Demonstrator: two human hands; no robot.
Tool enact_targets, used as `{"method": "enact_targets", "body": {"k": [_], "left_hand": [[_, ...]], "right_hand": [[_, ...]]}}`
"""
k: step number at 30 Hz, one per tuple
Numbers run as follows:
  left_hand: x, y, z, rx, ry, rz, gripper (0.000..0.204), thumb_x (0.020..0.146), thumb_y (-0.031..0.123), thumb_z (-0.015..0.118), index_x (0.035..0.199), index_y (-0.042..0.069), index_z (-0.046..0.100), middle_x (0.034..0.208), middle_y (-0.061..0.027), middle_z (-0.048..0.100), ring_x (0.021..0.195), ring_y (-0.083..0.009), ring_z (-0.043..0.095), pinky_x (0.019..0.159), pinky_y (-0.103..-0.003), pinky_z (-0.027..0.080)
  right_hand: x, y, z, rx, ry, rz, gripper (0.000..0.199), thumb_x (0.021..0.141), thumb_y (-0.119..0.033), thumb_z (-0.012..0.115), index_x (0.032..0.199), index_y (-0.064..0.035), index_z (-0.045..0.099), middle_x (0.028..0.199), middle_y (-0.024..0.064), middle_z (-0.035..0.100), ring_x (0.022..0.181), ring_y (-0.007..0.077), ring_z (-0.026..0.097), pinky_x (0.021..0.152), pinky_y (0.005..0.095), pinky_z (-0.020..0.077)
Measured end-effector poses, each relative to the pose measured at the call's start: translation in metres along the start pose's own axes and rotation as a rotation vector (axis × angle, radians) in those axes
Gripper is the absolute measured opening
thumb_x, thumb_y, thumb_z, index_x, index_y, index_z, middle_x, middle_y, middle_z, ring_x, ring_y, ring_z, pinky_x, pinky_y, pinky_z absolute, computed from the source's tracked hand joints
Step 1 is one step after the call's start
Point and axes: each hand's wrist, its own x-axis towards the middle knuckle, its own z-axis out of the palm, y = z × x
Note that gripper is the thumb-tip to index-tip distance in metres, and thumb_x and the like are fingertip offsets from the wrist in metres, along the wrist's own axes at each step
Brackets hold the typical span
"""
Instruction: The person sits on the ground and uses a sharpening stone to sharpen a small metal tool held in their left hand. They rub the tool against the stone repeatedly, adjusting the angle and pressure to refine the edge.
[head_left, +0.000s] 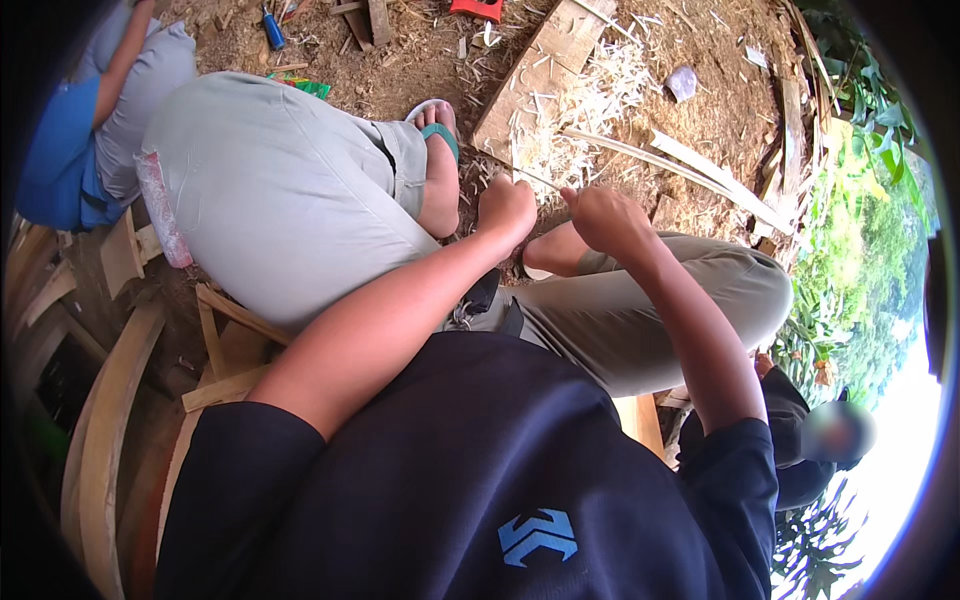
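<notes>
A thin, light wooden stick (537, 178) spans the gap between my two hands, above ground strewn with shavings. My left hand (507, 208) is closed in a fist round its left end. At the other end my right hand (608, 218) is closed too, with the thumb pressed along the stick. Curled pale wood shavings (590, 110) lie thick just beyond the hands. Beside them a flat brown plank (545, 75) rests on the ground, its near end close to my left hand.
Long split strips (690, 165) lie to the right. A blue-handled tool (273, 28) and a red object (476, 9) are at the far side. Curved wooden pieces (110, 420) stand at left. A person in blue (60, 150) sits left; another in black (790, 420) is at right.
</notes>
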Motion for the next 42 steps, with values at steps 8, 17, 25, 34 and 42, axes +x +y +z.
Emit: {"method": "enact_targets", "body": {"k": [8,17,25,34,42], "left_hand": [[-0.005,0.014,-0.003,-0.113,-0.036,-0.101,0.03,0.09,0.015,0.044,0.103,-0.008,0.059,0.087,-0.0231,0.069,0.074,-0.032,0.069,0.06,-0.043,0.052],[-0.009,0.02,-0.005,-0.4,-0.154,-0.166,0.006,0.089,0.015,0.05,0.088,0.01,0.047,0.058,0.0013,0.037,0.04,-0.0116,0.035,0.036,-0.032,0.026],[-0.008,0.017,-0.004,-0.25,-0.132,-0.09,0.02,0.092,0.015,0.044,0.091,-0.003,0.053,0.062,-0.0097,0.054,0.041,-0.0184,0.048,0.035,-0.036,0.033],[-0.009,0.02,-0.004,-0.219,-0.124,-0.105,0.021,0.092,0.014,0.042,0.095,-0.004,0.052,0.069,-0.012,0.055,0.045,-0.0191,0.051,0.036,-0.036,0.034],[-0.006,0.015,-0.003,-0.283,-0.141,-0.104,0.02,0.091,0.013,0.043,0.097,-0.004,0.052,0.068,-0.0123,0.055,0.045,-0.0192,0.051,0.035,-0.036,0.033]], "right_hand": [[-0.007,-0.023,0.016,-0.141,0.072,0.071,0.059,0.108,-0.042,0.035,0.086,-0.0016,0.072,0.084,0.0196,0.073,0.079,0.033,0.075,0.067,0.0441,0.0592],[0.013,-0.021,0.031,-0.061,0.026,0.119,0.039,0.105,-0.027,0.045,0.092,-0.0059,0.074,0.095,0.0158,0.075,0.091,0.0268,0.075,0.069,0.0364,0.0594],[0.058,-0.011,0.042,-0.024,-0.025,0.22,0.036,0.104,-0.029,0.047,0.107,-0.0056,0.075,0.108,0.0142,0.075,0.101,0.0279,0.073,0.077,0.037,0.06],[0.016,-0.005,0.017,-0.045,-0.005,0.022,0.055,0.109,-0.039,0.035,0.097,-0.0014,0.073,0.093,0.0203,0.075,0.088,0.0348,0.075,0.074,0.0472,0.0598],[0.022,-0.015,0.021,-0.08,-0.014,0.102,0.043,0.107,-0.034,0.044,0.093,-0.0075,0.075,0.092,0.0139,0.076,0.088,0.0273,0.075,0.068,0.0377,0.0599]]}}
